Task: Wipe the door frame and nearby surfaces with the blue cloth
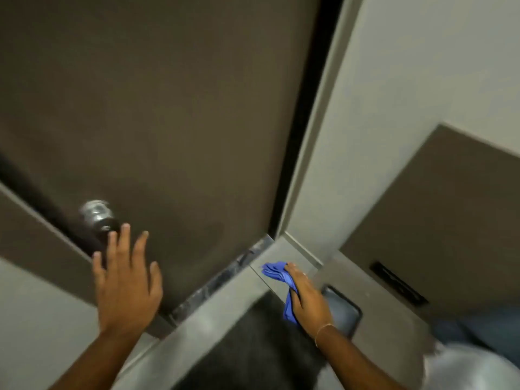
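A dark brown door [168, 122] fills the upper left, with a round silver knob [97, 215] at its lower left. The grey door frame [306, 153] runs along its right edge down to the floor. My right hand [306, 299] is shut on the crumpled blue cloth [277, 273], pressing it against the grey floor at the foot of the frame. My left hand [126, 277] hovers with its fingers spread in front of the door, just below and right of the knob, holding nothing.
A marbled threshold strip [225, 277] lies under the door. A dark mat [253, 347] covers the floor below it. A brown panel [439, 220] with a black slot [399, 282] stands on the right wall. A dark phone-like slab [343, 311] lies beside my right wrist.
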